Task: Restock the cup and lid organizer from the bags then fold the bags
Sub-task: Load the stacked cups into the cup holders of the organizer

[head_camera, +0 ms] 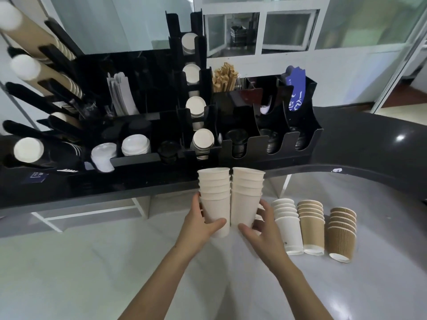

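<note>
My left hand grips a stack of white paper cups, held upright above the white table. Beside it, my right hand grips a second white cup stack. The two stacks touch side by side, just below the black shelf edge. The black cup and lid organizer stands on the shelf behind them, with white cups lying in a column of slots and lids in the front bins. No bag is in view.
On the white table, right of my hands, stand a white cup stack, a brown sleeved stack and a brown ribbed stack. Long angled cup tubes jut out at the left. Wooden stirrers and blue packets sit at the back.
</note>
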Tool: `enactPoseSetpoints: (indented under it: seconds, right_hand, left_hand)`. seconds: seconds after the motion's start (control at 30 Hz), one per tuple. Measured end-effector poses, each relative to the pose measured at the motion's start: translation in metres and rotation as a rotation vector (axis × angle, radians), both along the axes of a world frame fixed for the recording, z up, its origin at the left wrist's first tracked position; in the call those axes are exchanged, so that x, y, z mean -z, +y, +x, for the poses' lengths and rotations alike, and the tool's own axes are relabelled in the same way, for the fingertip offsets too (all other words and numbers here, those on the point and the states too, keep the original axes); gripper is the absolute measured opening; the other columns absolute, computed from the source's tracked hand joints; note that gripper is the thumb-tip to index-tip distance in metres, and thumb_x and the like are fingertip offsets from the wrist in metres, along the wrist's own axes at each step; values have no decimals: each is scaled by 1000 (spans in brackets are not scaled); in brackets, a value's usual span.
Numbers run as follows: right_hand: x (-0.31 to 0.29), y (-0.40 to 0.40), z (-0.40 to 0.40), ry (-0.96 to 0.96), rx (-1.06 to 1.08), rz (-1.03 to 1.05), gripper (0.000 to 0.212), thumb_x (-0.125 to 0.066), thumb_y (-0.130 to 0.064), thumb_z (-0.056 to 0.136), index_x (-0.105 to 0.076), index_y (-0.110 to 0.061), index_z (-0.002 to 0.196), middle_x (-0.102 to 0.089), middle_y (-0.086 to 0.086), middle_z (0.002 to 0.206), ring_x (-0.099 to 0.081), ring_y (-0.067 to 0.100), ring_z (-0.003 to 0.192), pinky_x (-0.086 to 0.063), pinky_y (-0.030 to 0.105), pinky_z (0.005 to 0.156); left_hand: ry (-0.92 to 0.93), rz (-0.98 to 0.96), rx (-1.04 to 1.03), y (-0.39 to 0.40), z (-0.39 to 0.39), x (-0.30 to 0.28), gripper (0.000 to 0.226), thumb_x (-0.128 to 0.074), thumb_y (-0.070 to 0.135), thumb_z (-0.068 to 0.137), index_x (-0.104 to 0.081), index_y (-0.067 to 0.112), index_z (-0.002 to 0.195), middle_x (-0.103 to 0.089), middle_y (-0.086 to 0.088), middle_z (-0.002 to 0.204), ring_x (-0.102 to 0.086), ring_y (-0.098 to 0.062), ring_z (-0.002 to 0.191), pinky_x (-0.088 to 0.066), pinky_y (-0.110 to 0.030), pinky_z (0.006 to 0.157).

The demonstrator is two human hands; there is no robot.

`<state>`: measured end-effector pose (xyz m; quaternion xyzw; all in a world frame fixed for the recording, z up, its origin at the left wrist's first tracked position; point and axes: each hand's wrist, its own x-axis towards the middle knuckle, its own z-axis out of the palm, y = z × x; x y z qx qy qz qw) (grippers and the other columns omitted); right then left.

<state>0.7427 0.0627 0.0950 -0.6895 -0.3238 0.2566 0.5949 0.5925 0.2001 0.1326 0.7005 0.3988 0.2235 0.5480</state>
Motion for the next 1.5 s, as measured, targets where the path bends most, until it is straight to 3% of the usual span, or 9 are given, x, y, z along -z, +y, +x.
enactPoseSetpoints:
  seconds: [0.13,0.37,0.5,0.63,0.83,1.03,1.17,1.27,1.5]
  right_hand:
    - [-36,4,-8,-64,43,98,81,-83,-10,86,-38,-37,148,-61,-17,132,-69,12,108,-60,30,84]
    - [-104,39,-32,-106,91,316,74,-78,-21,91,-38,-31,152,-61,-10,139,-65,16,122,-58,35,93]
    - [-136,64,-38,-119,119,370,71,-83,-15,85,-43,-27,143,-65,-9,128,-67,10,115,-58,26,87]
    - [-173,90,-31,-180,186,370,65,-86,-18,85,-43,-31,131,-60,-8,128,-65,3,111,-61,27,82]
    - [-237,129,8,-370,259,375,59,-79,-30,89,-46,-37,138,-56,-21,127,-59,-2,110,-59,28,81]
    - [-299,184,61,-498,238,358,57,-76,-44,88,-48,-38,137,-53,-11,134,-58,10,114,-60,39,84]
    - [-338,219,94,-496,193,336,60,-80,-37,87,-42,-26,131,-53,-2,127,-60,20,108,-50,22,69]
    - [-362,246,117,-580,150,305,62,-81,-38,86,-40,-25,132,-55,1,125,-60,22,105,-44,17,65]
    - [-403,296,145,-850,61,208,63,-77,-40,87,-47,-24,141,-58,6,121,-60,28,104,-51,36,80]
  left_hand:
    - [-109,30,49,5,-10,-39,96,-87,28,79,-21,74,131,-55,45,120,-56,19,109,-51,-19,88]
    - [-357,37,64,16,-26,-94,91,-86,27,82,-29,49,150,-62,32,128,-65,4,112,-56,-17,83]
    - [-432,85,5,40,-36,-118,100,-92,35,73,-31,47,151,-65,27,127,-65,1,114,-55,-27,91]
    - [-463,144,-28,73,-43,-144,94,-89,31,79,-30,48,151,-62,28,130,-63,2,117,-53,-28,92]
    - [-536,139,-73,119,-39,-177,88,-86,33,77,-37,38,150,-68,15,127,-67,-8,115,-56,-35,94]
    - [-606,153,-177,140,-3,-202,73,-78,27,89,-38,35,149,-69,14,123,-69,-1,106,-56,-23,79]
    - [-630,139,-227,153,26,-218,72,-76,32,90,-36,33,151,-69,10,125,-69,-2,107,-55,-28,88]
    - [-631,139,-250,161,44,-220,68,-76,30,91,-38,32,149,-69,9,125,-69,-1,106,-55,-23,84]
    - [-598,167,-299,178,63,-215,75,-80,40,82,-42,31,146,-70,11,124,-69,-5,108,-57,-34,92]
